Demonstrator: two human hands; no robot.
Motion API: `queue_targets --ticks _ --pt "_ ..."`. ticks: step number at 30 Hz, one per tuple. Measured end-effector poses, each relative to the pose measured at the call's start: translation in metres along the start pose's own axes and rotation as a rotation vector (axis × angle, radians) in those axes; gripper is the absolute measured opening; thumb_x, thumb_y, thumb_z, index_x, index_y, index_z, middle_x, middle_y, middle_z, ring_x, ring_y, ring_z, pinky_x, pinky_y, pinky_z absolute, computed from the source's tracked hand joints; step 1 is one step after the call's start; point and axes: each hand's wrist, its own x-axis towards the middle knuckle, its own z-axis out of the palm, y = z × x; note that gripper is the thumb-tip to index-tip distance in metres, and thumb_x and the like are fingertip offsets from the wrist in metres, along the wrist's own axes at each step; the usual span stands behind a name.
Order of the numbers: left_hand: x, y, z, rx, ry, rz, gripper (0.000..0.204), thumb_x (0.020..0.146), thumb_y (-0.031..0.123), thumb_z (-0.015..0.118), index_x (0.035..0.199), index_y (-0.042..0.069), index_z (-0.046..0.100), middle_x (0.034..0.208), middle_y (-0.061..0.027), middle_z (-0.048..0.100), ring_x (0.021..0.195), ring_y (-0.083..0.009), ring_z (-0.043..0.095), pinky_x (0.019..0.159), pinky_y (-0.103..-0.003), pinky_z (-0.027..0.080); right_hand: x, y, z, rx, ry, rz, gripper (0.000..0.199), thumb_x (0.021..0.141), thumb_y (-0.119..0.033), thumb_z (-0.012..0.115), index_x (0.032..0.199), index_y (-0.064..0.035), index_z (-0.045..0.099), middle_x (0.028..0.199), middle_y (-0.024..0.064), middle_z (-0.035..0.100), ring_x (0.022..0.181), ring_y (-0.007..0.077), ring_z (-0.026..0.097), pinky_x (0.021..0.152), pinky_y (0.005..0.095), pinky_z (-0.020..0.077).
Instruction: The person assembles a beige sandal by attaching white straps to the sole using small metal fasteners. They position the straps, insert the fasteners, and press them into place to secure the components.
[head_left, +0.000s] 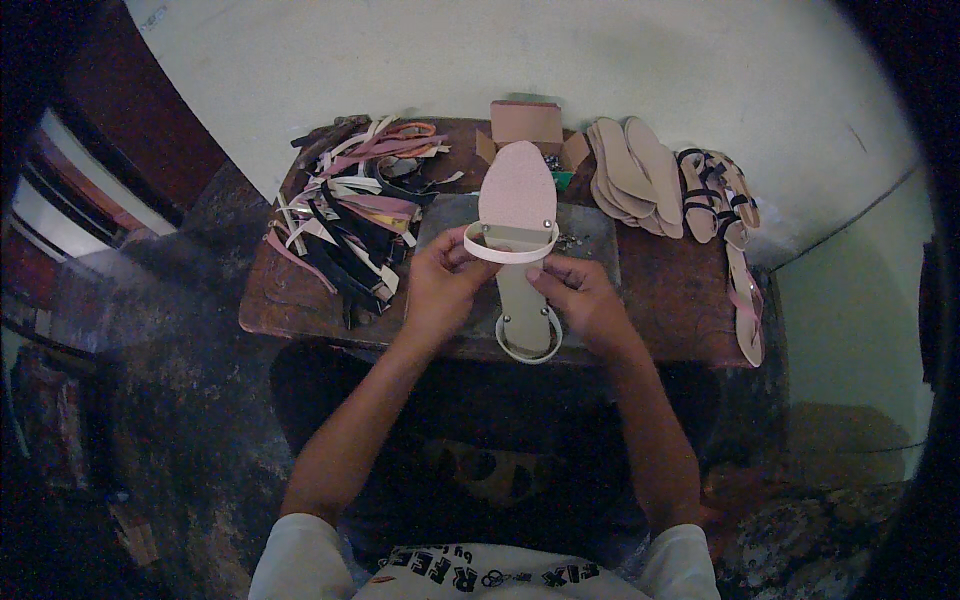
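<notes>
A small brown worktop (660,290) stands against a pale wall. At its near edge lies a sandal sole (517,215), long axis running away from the person, toe toward the wall. The left hand (440,285) and right hand (585,298) pinch a white strap (508,252) looped across it, likely steadying it for fixing

dim, soft focus, dark fisheye edges

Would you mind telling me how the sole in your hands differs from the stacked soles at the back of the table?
The held sole is single, pink and carries a white strap loop; the stacked soles are tan, bare and overlapping. Both hands, left and right, grasp the held sole; nobody touches the stacked soles. Both share the same flat sandal outline.
</notes>
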Motion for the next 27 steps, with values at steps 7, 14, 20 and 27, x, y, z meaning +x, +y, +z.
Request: queue_targets --ticks 7,14,20,27 --pt "-0.003 0.014 0.003 0.127 0.004 -0.012 0.025 0.084 0.005 0.073 0.107 -0.003 0.067 0.089 -0.0076 0.072 0.081 -0.0114 0.067 0.075 -0.025 0.052 0.0 -0.011 0.011 -0.118 0.551 -0.379 0.022 0.086 -0.005 0.07 0.107 -0.0013 0.068 0.097 0.0125 0.072 0.087 0.0185 0.069 0.079 0.0328 0.0547" --pt "-0.004 0.011 0.003 0.188 -0.021 0.002 0.027 0.084 0.012 0.076 0.106 -0.002 0.068 0.084 -0.007 0.072 0.075 -0.0094 0.065 0.068 -0.025 0.05 0.0 -0.01 -0.01 -0.352 0.53 -0.445 0.02 0.082 -0.004 0.073 0.102 -0.0017 0.07 0.097 0.014 0.073 0.089 0.0218 0.071 0.081 0.0334 0.0547" --pt "-0.003 0.007 0.002 0.144 0.011 0.016 0.035 0.084 0.012 0.077 0.114 -0.001 0.065 0.08 -0.0053 0.071 0.07 -0.0075 0.061 0.064 -0.024 0.048 0.002 -0.007 -0.013 -0.306 0.447 -0.414 0.023 0.082 -0.006 0.074 0.104 -0.0019 0.07 0.097 0.0132 0.073 0.089 0.0207 0.071 0.081 0.0337 0.0546" --pt "-0.004 0.016 0.004 0.145 0.041 -0.09 0.036 0.084 0.012 0.077 0.115 -0.001 0.065 0.077 -0.0046 0.07 0.065 -0.0058 0.059 0.058 -0.023 0.045 0.008 0.003 0.0 -0.062 0.428 -0.31 0.018 0.086 -0.006 0.072 0.102 0.0016 0.067 0.094 0.0122 0.072 0.084 0.0181 0.069 0.077 0.0313 0.0556"
